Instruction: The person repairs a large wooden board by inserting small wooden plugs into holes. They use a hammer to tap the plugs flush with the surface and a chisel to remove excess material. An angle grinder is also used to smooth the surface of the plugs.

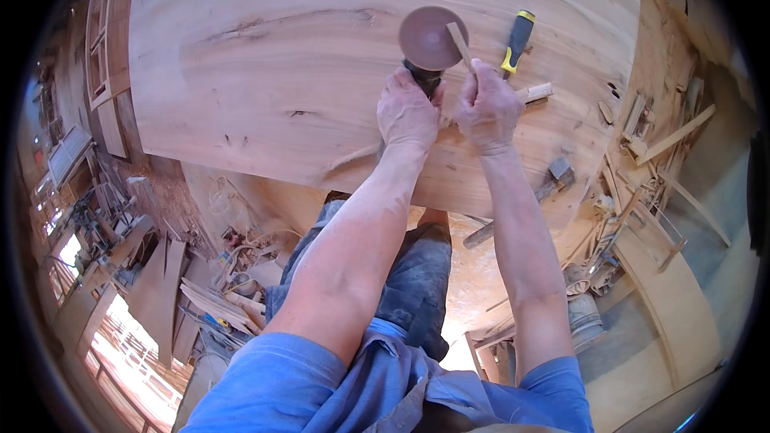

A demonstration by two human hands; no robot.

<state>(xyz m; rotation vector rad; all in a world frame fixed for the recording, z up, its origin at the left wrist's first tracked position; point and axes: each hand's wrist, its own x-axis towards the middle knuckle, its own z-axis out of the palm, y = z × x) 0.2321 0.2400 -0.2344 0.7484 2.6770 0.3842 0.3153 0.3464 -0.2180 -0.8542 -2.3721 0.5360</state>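
My left hand [407, 112] grips the dark body of an angle grinder with its round brown sanding disc [425, 46] turned face up. In my right hand [491, 108], closed fingers pinch a thin wooden stick [459, 42], whose upper end lies over the disc's right side. Whether the disc spins cannot be told. Just right of that hand, a chisel [520, 38] with a black and yellow handle lies on the large wooden slab [273, 72]. A short wood offcut [535, 93] rests below the chisel, partly behind my right hand.
A hammer [560, 171] lies at the slab's near edge, its handle under my right forearm. Scrap strips [678, 135] are heaped at the right, beside a bucket [585, 321]. Boards and tools [164, 289] clutter the left; a wooden frame [104, 40] stands at far left.
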